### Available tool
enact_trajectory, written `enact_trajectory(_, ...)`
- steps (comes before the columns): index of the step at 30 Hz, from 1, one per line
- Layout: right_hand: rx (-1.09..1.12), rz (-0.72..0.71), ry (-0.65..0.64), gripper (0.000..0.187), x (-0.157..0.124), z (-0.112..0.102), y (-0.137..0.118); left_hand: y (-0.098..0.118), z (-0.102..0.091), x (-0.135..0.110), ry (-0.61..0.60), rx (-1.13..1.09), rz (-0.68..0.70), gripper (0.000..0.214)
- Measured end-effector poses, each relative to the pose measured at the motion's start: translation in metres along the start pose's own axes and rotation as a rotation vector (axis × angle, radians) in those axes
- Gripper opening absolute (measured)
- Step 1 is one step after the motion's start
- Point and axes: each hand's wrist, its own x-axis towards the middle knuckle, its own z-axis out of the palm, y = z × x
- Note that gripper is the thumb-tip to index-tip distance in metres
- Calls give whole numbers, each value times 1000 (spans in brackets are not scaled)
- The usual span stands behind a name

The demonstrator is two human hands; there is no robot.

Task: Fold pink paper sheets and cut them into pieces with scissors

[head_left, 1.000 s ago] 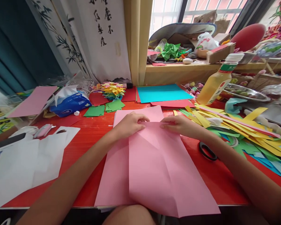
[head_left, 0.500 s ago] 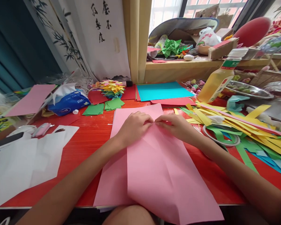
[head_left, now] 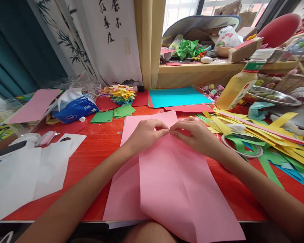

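Note:
A large sheet of pink paper (head_left: 177, 182) hangs from my fingers, its lower end bending over the table's front edge above my knee. My left hand (head_left: 150, 135) pinches its top edge between thumb and forefinger. Right beside it, my right hand (head_left: 192, 133) pinches the same edge, the fingertips of both hands almost meeting. Beneath lies a stack of pink paper (head_left: 126, 189), flat on the red table (head_left: 91, 165). Faint creases run down the held sheet. The folded-over part under my palms is hidden.
Right of me lie yellow paper strips (head_left: 268, 135) and a roll of tape (head_left: 259, 152). A bottle of yellow liquid (head_left: 235, 89) stands behind them. Blue paper (head_left: 177, 97), green squares (head_left: 102, 116) and a tissue pack (head_left: 74, 109) line the back. White paper (head_left: 40, 175) lies left.
Both hands keep their pinch at the sheet's top edge, and the fingertips stay close together. The whole view has shifted slightly; the paper has hardly moved.

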Motion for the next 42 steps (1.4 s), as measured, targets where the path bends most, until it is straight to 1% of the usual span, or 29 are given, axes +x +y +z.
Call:
enact_trajectory(7, -25, -22, 36, 17, -2, -3, -1, 3, -2, 0, 23, -53, -12, 16)
enact_trajectory(23, -34, -87, 28, 18, -4, -7, -2, 8, -1, -2, 73, -155, -49, 13)
enact_trajectory(33, -62, -131, 24, 19, -3, -7, -2, 7, 0, -2, 35, -231, -129, 17)
enact_trajectory(35, -79, -110, 23, 19, -3, -7, -1, 7, -2, -2, 18, -191, -129, 18)
enact_trajectory(38, -89, -73, 30, 20, -1, -6, 2, 6, -6, 0, -18, -73, -105, 20)
enact_trajectory(42, -64, -8, 13, 20, 1, -3, 8, -2, -7, 2, -49, 9, -91, 19)
